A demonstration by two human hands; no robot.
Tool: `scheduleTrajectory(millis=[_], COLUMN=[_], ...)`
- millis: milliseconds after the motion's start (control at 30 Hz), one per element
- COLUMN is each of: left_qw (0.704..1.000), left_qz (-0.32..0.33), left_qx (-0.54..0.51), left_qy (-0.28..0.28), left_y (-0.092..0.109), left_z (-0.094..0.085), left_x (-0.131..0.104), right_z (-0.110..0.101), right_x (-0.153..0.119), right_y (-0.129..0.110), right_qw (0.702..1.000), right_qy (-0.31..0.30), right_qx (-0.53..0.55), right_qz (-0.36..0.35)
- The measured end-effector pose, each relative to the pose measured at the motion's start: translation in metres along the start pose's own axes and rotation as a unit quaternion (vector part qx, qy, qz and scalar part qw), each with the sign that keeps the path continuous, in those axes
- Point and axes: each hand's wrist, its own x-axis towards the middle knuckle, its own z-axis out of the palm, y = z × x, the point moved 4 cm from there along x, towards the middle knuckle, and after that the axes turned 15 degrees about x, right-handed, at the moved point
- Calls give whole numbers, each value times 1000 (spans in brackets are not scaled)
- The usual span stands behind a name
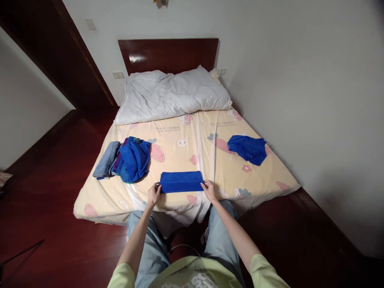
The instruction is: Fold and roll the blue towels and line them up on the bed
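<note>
A blue towel (pixel 181 183), folded into a flat rectangle, lies on the bed near its front edge. My left hand (pixel 154 193) pinches its left end, and my right hand (pixel 209 189) pinches the right end, both at the near corners. A fold line runs along the towel's length. To the left sits a loose heap of blue cloth (pixel 135 158), with a folded grey-blue cloth (pixel 107 160) beside it and a bit of purple between them. Another crumpled blue cloth (pixel 247 149) lies apart on the right side of the bed.
The bed has a cream patterned sheet (pixel 177 154) with carrots and rabbits. A white pillow or quilt (pixel 177 94) lies across its head, against a dark wooden headboard (pixel 171 54). Walls stand behind and at right; dark red floor (pixel 60 192) shows at left.
</note>
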Motion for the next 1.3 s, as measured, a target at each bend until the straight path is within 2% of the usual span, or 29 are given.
scheduleTrajectory(millis=[333,467,533,567,633,733,800,867,1100,1300], left_qw=[995,990,980,973,951,910,897,891,882,873], left_qz=[27,53,98,135,227,317,317,301,271,270], left_qx=[81,110,142,162,204,263,303,336,386,405], left_qy=[43,73,95,90,40,-45,-57,-48,-3,-8], left_y=[-2,7,16,21,31,37,36,35,40,39], left_z=[8,3,-3,-4,-3,6,12,19,34,35], left_x=[6,2,-3,-6,-13,-24,-26,-26,-16,-11], right_z=[6,9,9,9,9,14,18,21,37,37], right_x=[-2,-4,-7,-9,-16,-30,-39,-42,-32,-29], right_y=[-5,-13,-25,-33,-50,-66,-66,-61,-41,-40], right_qw=[997,996,992,987,970,927,896,881,883,878], right_qy=[42,37,25,14,-29,-156,-226,-244,-188,-189], right_qx=[-64,-84,-117,-144,-207,-276,-304,-329,-371,-377], right_qz=[-7,-8,-37,-62,-125,-202,-230,-236,-219,-225])
